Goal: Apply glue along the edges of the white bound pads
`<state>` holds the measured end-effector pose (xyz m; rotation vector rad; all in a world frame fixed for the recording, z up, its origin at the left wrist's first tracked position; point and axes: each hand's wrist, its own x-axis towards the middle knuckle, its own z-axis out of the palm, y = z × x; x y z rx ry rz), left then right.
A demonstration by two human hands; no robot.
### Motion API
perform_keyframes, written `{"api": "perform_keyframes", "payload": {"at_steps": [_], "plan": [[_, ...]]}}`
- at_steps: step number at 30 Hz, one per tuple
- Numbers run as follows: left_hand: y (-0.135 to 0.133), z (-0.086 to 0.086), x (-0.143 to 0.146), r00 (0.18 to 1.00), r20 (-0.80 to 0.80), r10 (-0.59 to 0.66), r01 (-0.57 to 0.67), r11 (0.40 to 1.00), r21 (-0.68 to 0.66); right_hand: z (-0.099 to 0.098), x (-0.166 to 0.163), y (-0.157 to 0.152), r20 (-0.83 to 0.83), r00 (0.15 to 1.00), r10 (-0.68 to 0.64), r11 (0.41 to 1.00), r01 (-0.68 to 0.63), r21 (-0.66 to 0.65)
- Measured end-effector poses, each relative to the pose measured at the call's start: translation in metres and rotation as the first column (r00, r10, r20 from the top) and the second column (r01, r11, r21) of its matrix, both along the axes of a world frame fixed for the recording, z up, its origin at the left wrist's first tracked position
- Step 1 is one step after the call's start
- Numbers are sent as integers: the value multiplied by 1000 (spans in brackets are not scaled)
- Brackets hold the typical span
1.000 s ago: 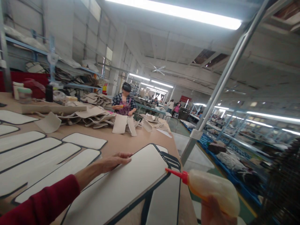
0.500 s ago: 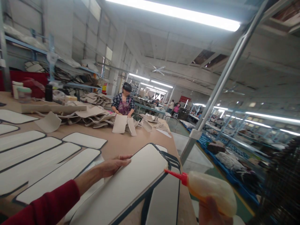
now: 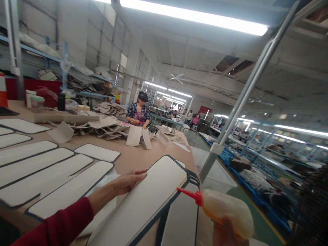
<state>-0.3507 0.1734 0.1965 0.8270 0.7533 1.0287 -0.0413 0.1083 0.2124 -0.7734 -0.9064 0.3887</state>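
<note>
My left hand (image 3: 128, 182) rests flat on the left edge of a long white panel (image 3: 151, 198) with a dark border, which lies tilted over other panels on the brown table (image 3: 133, 157). My right hand (image 3: 225, 234), at the bottom edge of the view, grips a pale squeeze bottle (image 3: 225, 212). The bottle's red nozzle (image 3: 188, 194) touches the panel's right border. My left sleeve is red.
Several white dark-edged panels (image 3: 48, 177) lie in rows on the left of the table. Beige cut pieces (image 3: 110, 126) are piled farther back, where a person in a plaid shirt (image 3: 139, 114) works. A slanted metal post (image 3: 243, 92) stands at the right, with blue crates (image 3: 256, 181) beyond.
The view has shifted slightly right and down. The nozzle has slid a little nearer along the panel's right border; my left hand stays on the panel.
</note>
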Motion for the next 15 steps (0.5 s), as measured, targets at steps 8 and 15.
{"api": "perform_keyframes", "payload": {"at_steps": [8, 15], "plan": [[-3, 7, 4, 1000, -14, -16, 17, 999, 41, -6, -3, -6, 53, 998, 18, 998, -15, -57], [-1, 10, 7, 1000, -13, -5, 5, 999, 50, -20, 15, -2, 45, 997, 67, 993, -62, -101]]}}
